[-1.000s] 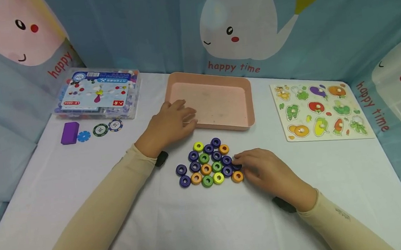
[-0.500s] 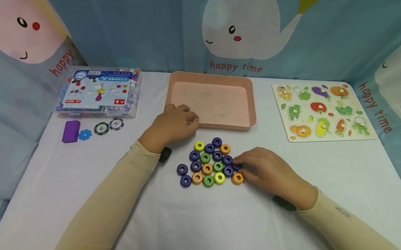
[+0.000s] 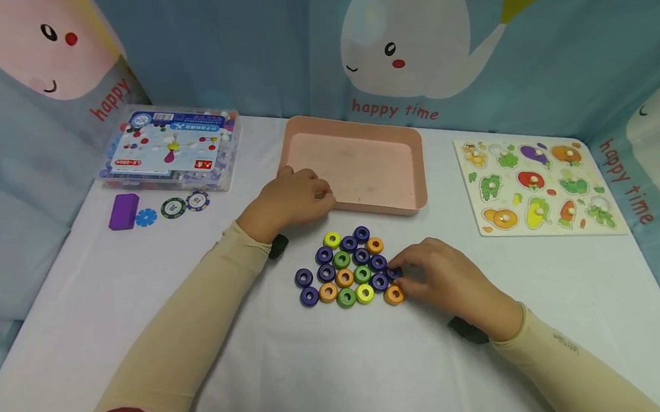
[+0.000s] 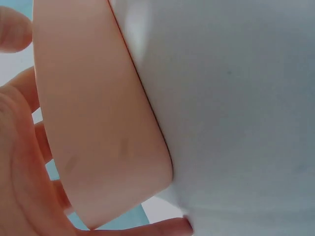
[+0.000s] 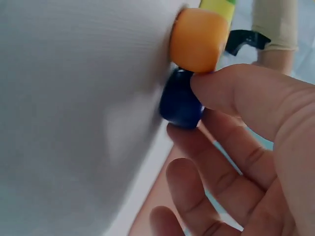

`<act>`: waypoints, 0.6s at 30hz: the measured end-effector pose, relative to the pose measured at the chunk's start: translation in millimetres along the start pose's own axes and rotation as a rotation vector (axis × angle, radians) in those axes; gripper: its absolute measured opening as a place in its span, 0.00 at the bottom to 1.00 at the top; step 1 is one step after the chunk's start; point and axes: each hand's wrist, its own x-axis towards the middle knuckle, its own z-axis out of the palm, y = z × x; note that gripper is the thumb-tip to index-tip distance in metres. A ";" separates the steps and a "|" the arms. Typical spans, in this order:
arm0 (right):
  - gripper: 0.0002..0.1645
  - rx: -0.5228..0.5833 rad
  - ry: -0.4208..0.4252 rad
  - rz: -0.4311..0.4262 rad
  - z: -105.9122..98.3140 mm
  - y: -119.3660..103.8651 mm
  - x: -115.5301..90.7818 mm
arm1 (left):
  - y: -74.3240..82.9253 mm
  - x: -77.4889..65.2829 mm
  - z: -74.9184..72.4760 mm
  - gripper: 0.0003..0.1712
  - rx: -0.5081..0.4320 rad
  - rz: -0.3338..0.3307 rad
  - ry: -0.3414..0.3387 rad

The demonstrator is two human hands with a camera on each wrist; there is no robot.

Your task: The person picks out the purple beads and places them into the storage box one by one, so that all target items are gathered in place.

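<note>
A: Progress on toy rings (image 3: 345, 285)?
B: Grouped on bench (image 3: 320, 375), near side of pink tray (image 3: 362, 164); unevenly rowed, so prob. unfinished.
A: R hand (image 3: 451, 280)?
B: Clamped on dark-purple ring (image 5: 181, 104) at group's R edge; apparently not lifted yet.
A: L hand (image 3: 289, 199)?
B: Loosely apart, resting over tray's near-L corner.

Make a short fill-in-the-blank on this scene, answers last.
1. In the right wrist view, the right hand pinches a ring bead coloured dark ____.
2. The left hand touches the pink tray; in the head view the vegetable peg puzzle lies to its ____.
3. Visible yellow ring beads number ____.
4. The rectangular block beside the blue flower-shaped disc is ____.

Missing words: blue; right; two; purple.
</note>
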 end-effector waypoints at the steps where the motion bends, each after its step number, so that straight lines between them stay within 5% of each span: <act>1: 0.15 0.002 -0.001 0.009 -2.1 -1.1 0.4 | 0.2 0.0 -1.3 0.28 0.004 -0.004 -0.011; 8: 0.14 -0.015 0.063 0.086 -45.4 -0.4 24.2 | -0.9 1.0 -3.7 0.28 0.018 -0.013 -0.029; 13: 0.13 0.016 0.164 0.158 -69.5 34.8 70.2 | -3.4 2.7 -3.1 0.29 0.025 -0.005 -0.035; 18: 0.15 0.023 0.216 0.207 -63.0 74.3 115.6 | -5.6 6.1 -0.3 0.30 0.052 0.031 -0.037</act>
